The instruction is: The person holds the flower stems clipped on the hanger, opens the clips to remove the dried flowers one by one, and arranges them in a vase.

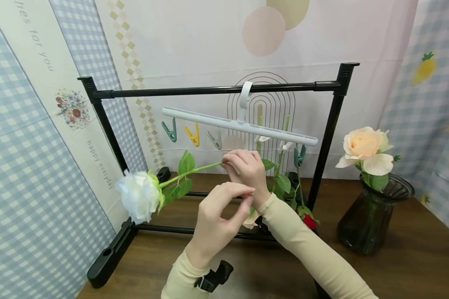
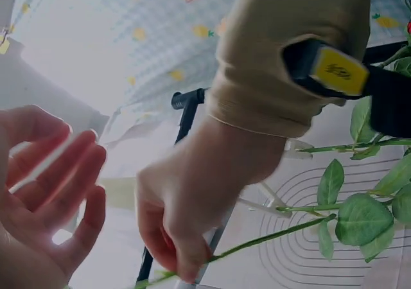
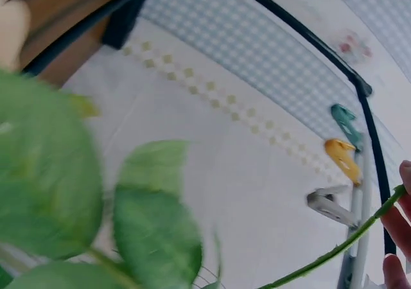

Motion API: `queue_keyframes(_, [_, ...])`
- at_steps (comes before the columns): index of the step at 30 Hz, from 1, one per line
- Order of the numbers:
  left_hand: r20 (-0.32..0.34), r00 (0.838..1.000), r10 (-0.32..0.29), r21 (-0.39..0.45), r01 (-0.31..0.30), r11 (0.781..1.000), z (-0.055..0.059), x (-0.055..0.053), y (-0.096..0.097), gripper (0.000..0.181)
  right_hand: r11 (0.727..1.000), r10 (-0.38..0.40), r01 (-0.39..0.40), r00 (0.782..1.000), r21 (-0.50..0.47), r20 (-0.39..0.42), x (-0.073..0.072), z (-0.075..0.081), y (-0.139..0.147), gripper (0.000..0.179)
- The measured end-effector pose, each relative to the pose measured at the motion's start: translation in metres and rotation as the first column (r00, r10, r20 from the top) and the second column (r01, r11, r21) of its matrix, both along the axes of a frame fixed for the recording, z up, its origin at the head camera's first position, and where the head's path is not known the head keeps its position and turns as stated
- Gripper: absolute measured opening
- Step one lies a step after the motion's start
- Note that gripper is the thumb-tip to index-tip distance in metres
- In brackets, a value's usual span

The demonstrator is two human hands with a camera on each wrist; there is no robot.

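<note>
My right hand point(image 1: 245, 168) pinches the stem end of a white rose point(image 1: 139, 197), which lies out to the left with its bloom lowest. In the left wrist view the right hand point(image 2: 186, 199) has thumb and fingers on the green stem point(image 2: 257, 241). My left hand point(image 1: 222, 216) is just in front, thumb and forefinger bent toward each other; in its wrist view the left hand point(image 2: 51, 192) has loosely bent fingers and holds nothing. Above them a pale hanger point(image 1: 217, 121) carries a green clip point(image 1: 170, 131), a yellow clip point(image 1: 193, 135) and a grey clip point(image 1: 214, 140), all without flowers.
The hanger hooks over a black rack point(image 1: 172, 91). On its right side, white clips point(image 1: 285, 145) and a teal clip point(image 1: 299, 156) hold stems hanging bloom down, including a red rose point(image 1: 308, 221). A dark glass vase point(image 1: 364, 226) with a peach rose point(image 1: 366, 149) stands at right.
</note>
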State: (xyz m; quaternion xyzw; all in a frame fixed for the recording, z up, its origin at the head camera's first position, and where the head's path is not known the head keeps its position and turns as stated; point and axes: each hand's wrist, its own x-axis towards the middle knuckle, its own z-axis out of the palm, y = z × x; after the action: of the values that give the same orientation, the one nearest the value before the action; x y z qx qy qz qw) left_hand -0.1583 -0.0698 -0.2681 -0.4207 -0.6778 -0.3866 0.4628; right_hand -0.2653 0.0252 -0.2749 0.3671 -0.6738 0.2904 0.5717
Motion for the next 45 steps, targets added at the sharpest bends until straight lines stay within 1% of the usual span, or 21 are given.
queue_keyframes(2, [0.007,0.999,-0.037,0.013,0.037,0.999,0.001,0.000,0.000,0.014,0.999,0.043,-0.042,0.998,-0.031,0.048,0.001,0.004,0.003,0.006])
queue_keyframes(4, [0.020,0.997,-0.068,0.025,0.068,0.997,0.000,-0.001,0.000,0.015,0.994,0.094,-0.089,0.991,-0.060,0.093,0.003,0.008,0.008,0.008])
queue_keyframes(8, [0.055,0.994,-0.096,0.039,0.094,0.995,-0.003,-0.005,0.001,0.014,0.986,0.150,-0.137,0.979,-0.100,0.139,0.008,0.014,0.020,0.009])
queue_keyframes(12, [0.077,0.992,-0.099,0.052,0.096,0.994,-0.007,-0.009,0.003,0.013,0.977,0.181,-0.160,0.971,-0.139,0.154,0.008,0.018,0.027,0.013])
queue_keyframes(14, [0.078,0.992,-0.104,0.060,0.099,0.993,-0.009,-0.011,0.005,0.013,0.970,0.203,-0.173,0.964,-0.173,0.173,0.007,0.020,0.031,0.013])
queue_keyframes(16, [0.078,0.991,-0.107,0.067,0.101,0.993,-0.011,-0.013,0.007,0.013,0.960,0.226,-0.184,0.954,-0.209,0.197,0.006,0.022,0.035,0.011])
queue_keyframes(19, [0.078,0.991,-0.112,0.073,0.106,0.992,-0.013,-0.016,0.009,0.012,0.945,0.248,-0.179,0.938,-0.273,0.242,0.004,0.024,0.042,0.010])
queue_keyframes(22, [0.104,0.986,-0.130,0.080,0.122,0.989,-0.015,-0.019,0.011,0.012,0.927,0.264,-0.160,0.922,-0.340,0.285,0.004,0.028,0.049,0.011])
queue_keyframes(27, [0.184,0.969,-0.165,0.091,0.150,0.984,-0.018,-0.026,0.016,0.011,0.871,0.321,-0.146,0.892,-0.469,0.318,0.003,0.043,0.061,0.013])
queue_keyframes(28, [0.201,0.965,-0.168,0.091,0.153,0.984,-0.019,-0.028,0.017,0.012,0.858,0.337,-0.149,0.885,-0.491,0.321,0.003,0.046,0.063,0.013])
queue_keyframes(30, [0.227,0.959,-0.171,0.086,0.155,0.984,-0.023,-0.032,0.020,0.012,0.841,0.357,-0.154,0.878,-0.518,0.320,0.004,0.053,0.069,0.015])
queue_keyframes(33, [0.264,0.948,-0.179,0.072,0.166,0.984,-0.029,-0.037,0.026,0.012,0.826,0.379,-0.167,0.872,-0.539,0.310,0.007,0.063,0.080,0.015])
queue_keyframes(36, [0.288,0.939,-0.188,0.047,0.183,0.982,-0.035,-0.043,0.034,0.013,0.826,0.376,-0.173,0.878,-0.536,0.296,0.012,0.070,0.092,0.015])
queue_keyframes(40, [0.315,0.928,-0.201,0.001,0.212,0.977,-0.043,-0.047,0.046,0.013,0.822,0.378,-0.166,0.875,-0.544,0.304,0.017,0.073,0.108,0.012])
queue_keyframes(42, [0.350,0.912,-0.215,-0.011,0.233,0.972,-0.046,-0.048,0.052,0.013,0.806,0.404,-0.175,0.860,-0.565,0.310,0.021,0.075,0.115,0.010])
queue_keyframes(43, [0.370,0.903,-0.219,-0.016,0.242,0.970,-0.048,-0.048,0.054,0.013,0.793,0.428,-0.190,0.850,-0.579,0.307,0.023,0.076,0.119,0.010])
queue_keyframes(45, [0.398,0.894,-0.207,-0.032,0.239,0.971,-0.050,-0.048,0.059,0.013,0.761,0.481,-0.228,0.827,-0.608,0.292,0.028,0.078,0.128,0.010])
